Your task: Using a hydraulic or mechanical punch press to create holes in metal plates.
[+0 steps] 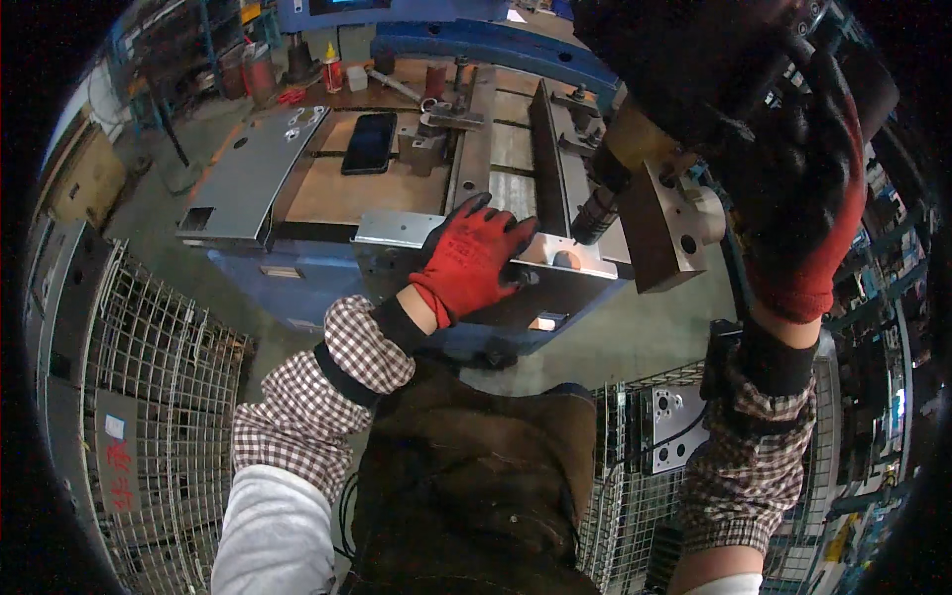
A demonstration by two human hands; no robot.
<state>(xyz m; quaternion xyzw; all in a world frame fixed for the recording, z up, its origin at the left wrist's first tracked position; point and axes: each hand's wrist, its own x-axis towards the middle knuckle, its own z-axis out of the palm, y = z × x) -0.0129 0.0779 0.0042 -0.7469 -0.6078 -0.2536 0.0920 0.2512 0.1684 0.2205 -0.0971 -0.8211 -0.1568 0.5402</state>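
Observation:
My left hand, in a red and black glove, presses down on a flat grey metal plate lying at the front edge of a machine table. My right hand, gloved the same way, is raised close to the camera and grips a dark lever handle of the press. Below that handle a metal block head with a dark cylindrical tool hangs just right of the plate, near my left fingertips.
A black phone lies on the table. A grey metal sheet rests at the table's left. Bottles stand at the back. Wire baskets stand at the left and right, the right one holding metal plates.

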